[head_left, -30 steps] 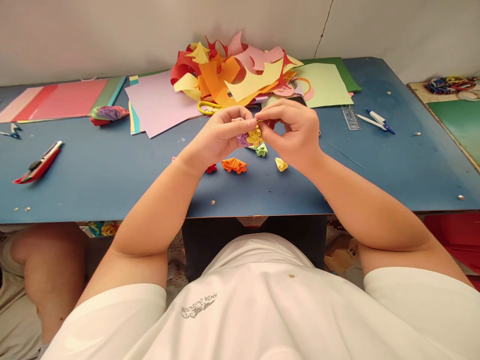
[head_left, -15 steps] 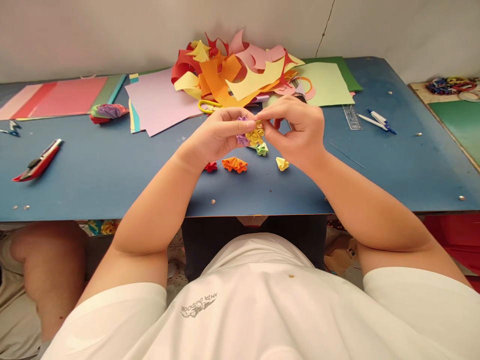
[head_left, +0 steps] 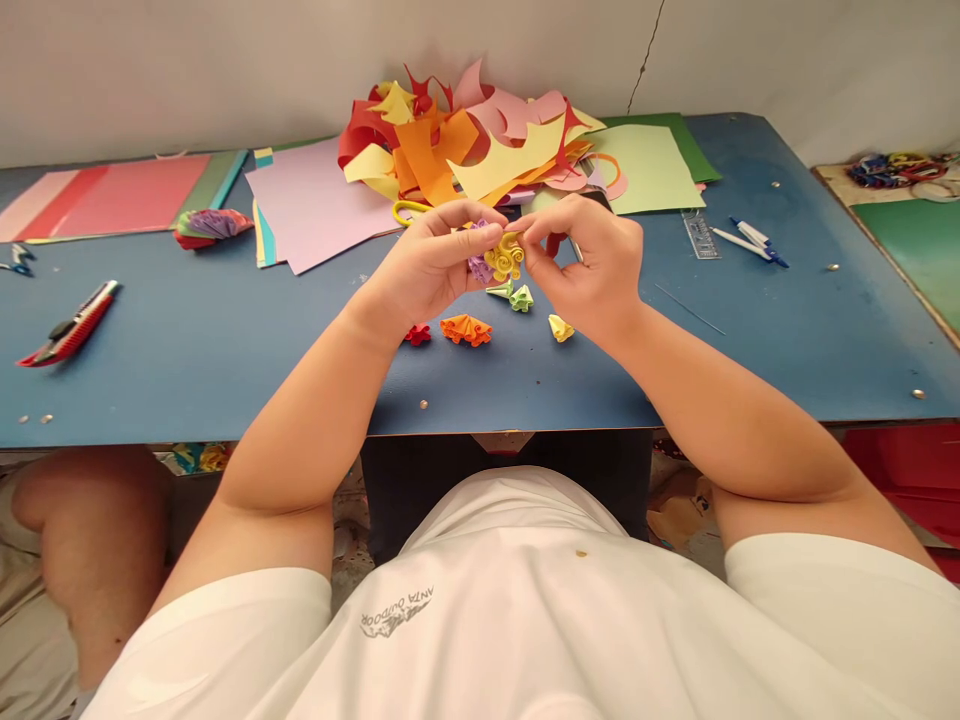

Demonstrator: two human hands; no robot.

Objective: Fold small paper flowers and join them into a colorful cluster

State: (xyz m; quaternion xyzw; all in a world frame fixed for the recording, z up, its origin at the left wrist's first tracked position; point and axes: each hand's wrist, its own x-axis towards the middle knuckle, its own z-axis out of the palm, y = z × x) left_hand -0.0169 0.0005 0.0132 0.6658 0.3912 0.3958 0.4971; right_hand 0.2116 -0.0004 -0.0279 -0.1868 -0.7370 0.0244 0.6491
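Between the thumb and fingers of my left hand [head_left: 442,250] is a curled paper flower [head_left: 504,258] with yellow and purple parts. My right hand [head_left: 581,255] is closed in a pinch at the flower's right side; what its fingertips grip is too small to make out. Below the hands lie folded paper pieces: light green ones [head_left: 519,296], an orange one [head_left: 466,329], a red one [head_left: 418,335] partly behind my left wrist, and a pale yellow one [head_left: 560,328].
Paper scraps [head_left: 435,150] are heaped against the wall, with yellow-handled scissors [head_left: 409,211] at their front. A red utility knife [head_left: 71,325] lies left; pens [head_left: 750,242], a clear ruler [head_left: 700,235] and a thin wire [head_left: 690,309] lie right. Another person's leg [head_left: 97,540] is below the table's left side.
The yellow part of the flower shows more of its curls, and my right fingers have shifted slightly at its edge. The whole view has drifted a little.
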